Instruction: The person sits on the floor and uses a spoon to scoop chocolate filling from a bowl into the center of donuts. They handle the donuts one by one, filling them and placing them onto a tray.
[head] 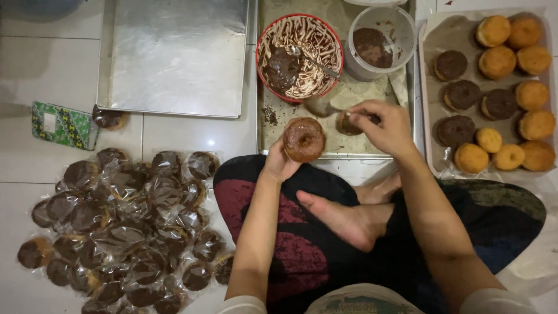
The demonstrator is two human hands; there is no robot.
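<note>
While a glazed doughnut (pixel 303 139) is being cupped by the left hand (pixel 278 164), a spoon (pixel 325 107) is being pinched in the right hand (pixel 388 125). The spoon is being kept just right of and beyond the doughnut, handle running left-right.

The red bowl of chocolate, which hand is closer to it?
Left, narrowly. The left hand holds a doughnut just below the red bowl; the right hand, gripping a spoon, sits off to its lower right.

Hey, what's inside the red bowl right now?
The red bowl holds a dark chocolate mass and a metal spoon; chocolate streaks coat its pale inner wall. The bowl's bottom beneath the chocolate is covered, so nothing there can be seen.
</note>
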